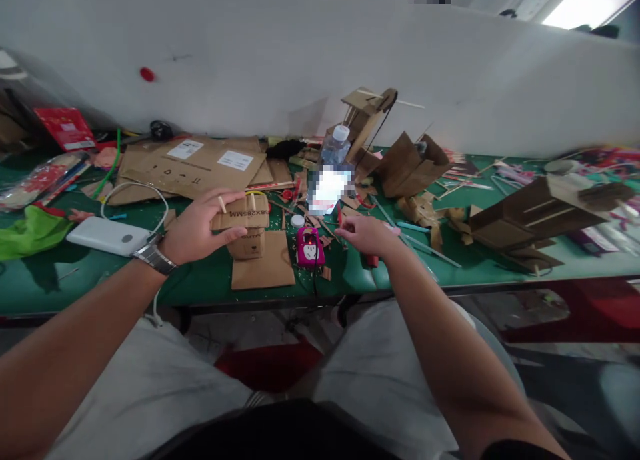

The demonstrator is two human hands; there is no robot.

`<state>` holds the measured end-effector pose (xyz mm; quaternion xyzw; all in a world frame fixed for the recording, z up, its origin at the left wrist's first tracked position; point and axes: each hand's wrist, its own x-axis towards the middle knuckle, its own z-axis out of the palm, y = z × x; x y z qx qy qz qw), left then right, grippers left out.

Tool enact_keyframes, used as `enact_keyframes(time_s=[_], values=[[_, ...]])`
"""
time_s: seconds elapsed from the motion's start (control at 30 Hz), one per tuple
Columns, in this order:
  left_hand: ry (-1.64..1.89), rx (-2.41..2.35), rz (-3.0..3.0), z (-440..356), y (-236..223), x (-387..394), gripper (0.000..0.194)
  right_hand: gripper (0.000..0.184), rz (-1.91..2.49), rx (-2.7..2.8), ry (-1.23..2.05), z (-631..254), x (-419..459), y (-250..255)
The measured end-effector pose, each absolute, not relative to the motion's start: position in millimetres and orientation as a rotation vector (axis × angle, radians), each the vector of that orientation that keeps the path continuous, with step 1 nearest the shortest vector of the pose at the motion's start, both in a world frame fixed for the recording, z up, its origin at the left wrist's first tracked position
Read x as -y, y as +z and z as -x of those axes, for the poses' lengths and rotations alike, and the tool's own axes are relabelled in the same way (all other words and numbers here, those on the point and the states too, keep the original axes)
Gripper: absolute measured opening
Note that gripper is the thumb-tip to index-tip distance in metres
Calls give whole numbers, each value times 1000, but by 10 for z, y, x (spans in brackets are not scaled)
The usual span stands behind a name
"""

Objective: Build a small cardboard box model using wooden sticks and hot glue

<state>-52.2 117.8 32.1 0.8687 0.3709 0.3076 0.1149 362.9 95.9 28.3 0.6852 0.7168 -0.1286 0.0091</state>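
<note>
"Our left hand (pixel 200 228) spreads at the left end of the cardboard piece (pixel 257 219), over the surface (pixel 200 288); are we gripping it?"

"We can't tell. Our right hand (pixel 369 235) curls farther off, any pinch unclear; the piece runs crosswise between them, nearer our left."

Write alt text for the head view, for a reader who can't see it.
The left hand is at a small cardboard build with pale sticks, and the curled right hand is beside a magenta socket on a cluttered green worktop. Behind them are a bright screen, a capped clear bottle and flattened cardboard.
</note>
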Motion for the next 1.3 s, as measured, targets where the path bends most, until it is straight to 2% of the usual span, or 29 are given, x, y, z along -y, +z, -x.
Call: enact_keyframes(time_s=[0.13, 0.27, 0.43, 0.57, 0.67, 0.77, 0.87, 1.03, 1.13, 1.3], values=[[927, -1071, -2558, 516, 303, -1172, 75, 22, -2092, -2296, -456, -3492, -942, 201], [903, -1075, -2543, 509, 309, -1163, 71, 21, -2148, -2265, -501, -3723, -1044, 269], [885, -1077, -2519, 500, 306, -1162, 72, 36, -2550, -2055, -352, -4393, -1117, 449], [911, -1084, -2527, 503, 271, -1175, 72, 34, -2733, -1962, -365, -4796, -1113, 455], [914, -1072, -2540, 538, 272, -1196, 73, 35, -2828, -1984, -291, -4845, -1142, 412], [870, -1030, -2556, 620, 335, -1224, 73, 34, -2886, -2085, -72, -4615, -1164, 373], [828, -991, -2545, 731, 437, -1257, 72, 34, -2701, -2426, 4, -4135, -1117, 351], [712, -990, -2468, 886, 563, -1310, 76, 28, -1914, -2963, -209, -3125, -1074, 372], [656, -980, -2446, 938, 617, -1318, 78, 25, -1514, -3037, -313, -2569, -1301, 359], [594, -966, -2445, 940, 685, -1284, 74, 32, -1243, -2947, -328, -1890, -1911, 220]])
